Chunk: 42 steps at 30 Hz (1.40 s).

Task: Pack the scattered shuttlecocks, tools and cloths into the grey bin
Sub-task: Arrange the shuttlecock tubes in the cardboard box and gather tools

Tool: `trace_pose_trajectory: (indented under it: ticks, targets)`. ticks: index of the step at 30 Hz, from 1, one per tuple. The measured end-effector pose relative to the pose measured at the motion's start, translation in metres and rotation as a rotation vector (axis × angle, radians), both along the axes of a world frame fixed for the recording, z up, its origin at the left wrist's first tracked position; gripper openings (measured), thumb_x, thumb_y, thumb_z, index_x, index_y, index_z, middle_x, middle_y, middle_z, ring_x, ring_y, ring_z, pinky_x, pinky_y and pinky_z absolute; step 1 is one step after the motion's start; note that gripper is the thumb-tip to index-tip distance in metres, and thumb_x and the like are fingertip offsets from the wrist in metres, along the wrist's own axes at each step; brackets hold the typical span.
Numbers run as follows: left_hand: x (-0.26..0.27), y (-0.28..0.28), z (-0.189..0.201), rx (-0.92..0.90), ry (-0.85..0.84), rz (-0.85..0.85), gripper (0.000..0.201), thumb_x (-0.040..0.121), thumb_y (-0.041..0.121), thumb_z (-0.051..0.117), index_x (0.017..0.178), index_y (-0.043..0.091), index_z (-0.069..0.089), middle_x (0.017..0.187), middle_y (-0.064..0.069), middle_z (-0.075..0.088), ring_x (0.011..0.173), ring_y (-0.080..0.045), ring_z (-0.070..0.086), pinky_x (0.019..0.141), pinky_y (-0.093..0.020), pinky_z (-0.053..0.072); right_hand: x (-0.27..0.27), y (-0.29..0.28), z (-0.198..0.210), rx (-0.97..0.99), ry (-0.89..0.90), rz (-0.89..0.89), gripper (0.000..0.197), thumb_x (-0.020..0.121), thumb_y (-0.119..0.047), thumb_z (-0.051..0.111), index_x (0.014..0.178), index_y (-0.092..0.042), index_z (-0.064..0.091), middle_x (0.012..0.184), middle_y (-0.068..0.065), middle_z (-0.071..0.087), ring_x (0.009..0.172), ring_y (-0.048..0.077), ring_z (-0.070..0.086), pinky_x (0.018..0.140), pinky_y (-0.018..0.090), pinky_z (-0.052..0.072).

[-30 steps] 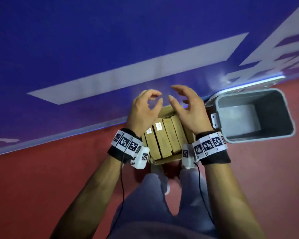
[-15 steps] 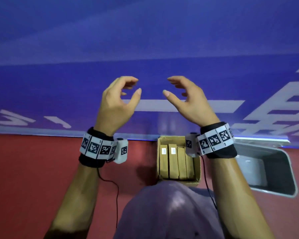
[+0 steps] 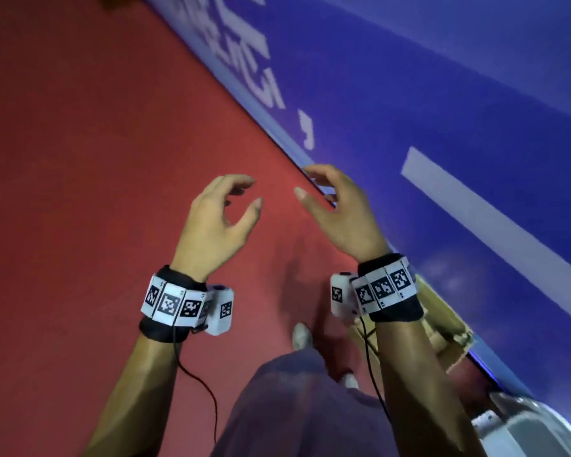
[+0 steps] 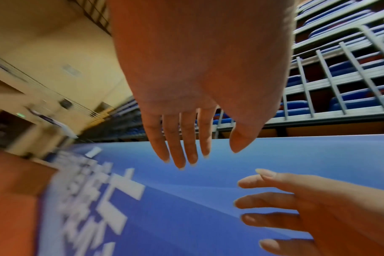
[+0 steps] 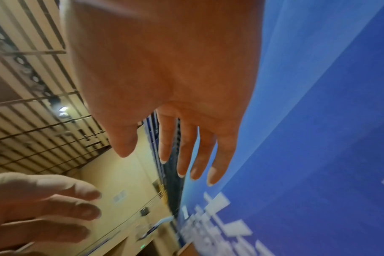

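Note:
Both hands hang raised in front of me above the red floor, loosely curled and holding nothing. My left hand is over bare floor; my right hand is over the edge where floor meets a blue banner. In the left wrist view my left hand shows relaxed, nearly straight fingers, and the right wrist view shows my right hand the same way. The grey bin sits at the bottom right corner, partly cut off. No shuttlecock, tool or cloth is in view.
A cardboard box lies behind my right wrist against the blue banner wall. Red floor stretches to the left. My legs and shoes are below the hands. Railings and blue seats rise behind the banner.
The view has swung left, so the box and bin slid to the lower right and red floor fills the left. Both hands stay raised and empty.

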<state>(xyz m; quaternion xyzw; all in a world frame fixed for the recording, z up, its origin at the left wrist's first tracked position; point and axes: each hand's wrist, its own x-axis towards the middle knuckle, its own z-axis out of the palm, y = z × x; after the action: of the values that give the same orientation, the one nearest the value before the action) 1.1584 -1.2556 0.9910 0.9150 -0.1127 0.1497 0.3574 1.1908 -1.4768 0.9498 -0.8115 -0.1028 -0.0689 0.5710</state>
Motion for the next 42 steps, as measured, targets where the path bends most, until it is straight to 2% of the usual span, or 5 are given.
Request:
trace_pose_trajectory:
  ticks: [11,19,26,36,42]
  targets:
    - [-0.223,0.244,-0.034,0.006,0.095,0.698,0.032,0.096,0.033,0.068,0.125,0.021,0.064,0.119,0.007,0.066,0.109,-0.008,0.063,0.097,-0.040,0.054,-0.082,0.286,-0.008,-0.110,0.000,0.696,0.042,0.093,-0.050,0.067,0.132,-0.036,0.060,0.130,-0.015,0.060,0.121,-0.001,0.056,0.103,0.035,0.051]
    - [-0.406,0.423,-0.053,0.023,0.162,1.103,0.036,0.095,0.037,0.066,0.127,0.020,0.061,0.120,0.004,0.065,0.109,-0.012,0.062,0.095,-0.042,0.054,-0.196,0.543,-0.023,-0.124,-0.014,1.048,0.041,0.093,-0.049,0.069,0.130,-0.037,0.059,0.128,-0.015,0.061,0.121,-0.002,0.056,0.104,0.037,0.051]
    - [-0.551,0.507,-0.075,-0.085,0.187,1.474,0.035,0.092,0.039,0.067,0.123,0.023,0.062,0.115,0.007,0.067,0.105,-0.010,0.064,0.092,-0.041,0.055,-0.304,0.706,-0.036,-0.214,-0.040,1.400,0.044,0.092,-0.052,0.068,0.132,-0.038,0.058,0.129,-0.015,0.059,0.125,0.002,0.054,0.107,0.041,0.049]
    - [-0.637,0.595,-0.095,-0.128,0.309,1.821,0.035,0.094,0.038,0.067,0.123,0.020,0.061,0.123,0.008,0.065,0.109,-0.009,0.061,0.090,-0.031,0.051,-0.424,0.913,-0.069,-0.215,-0.017,1.761,0.042,0.091,-0.047,0.071,0.130,-0.035,0.060,0.123,-0.013,0.059,0.119,0.002,0.056,0.104,0.035,0.050]
    - [-0.665,0.686,-0.079,-0.138,0.232,2.069,0.030,0.093,0.034,0.068,0.120,0.023,0.062,0.118,0.010,0.066,0.108,-0.010,0.062,0.088,-0.032,0.051,-0.487,1.052,-0.046,-0.200,-0.096,1.992,0.044,0.092,-0.041,0.073,0.132,-0.028,0.061,0.127,-0.006,0.061,0.120,0.009,0.057,0.105,0.032,0.046]
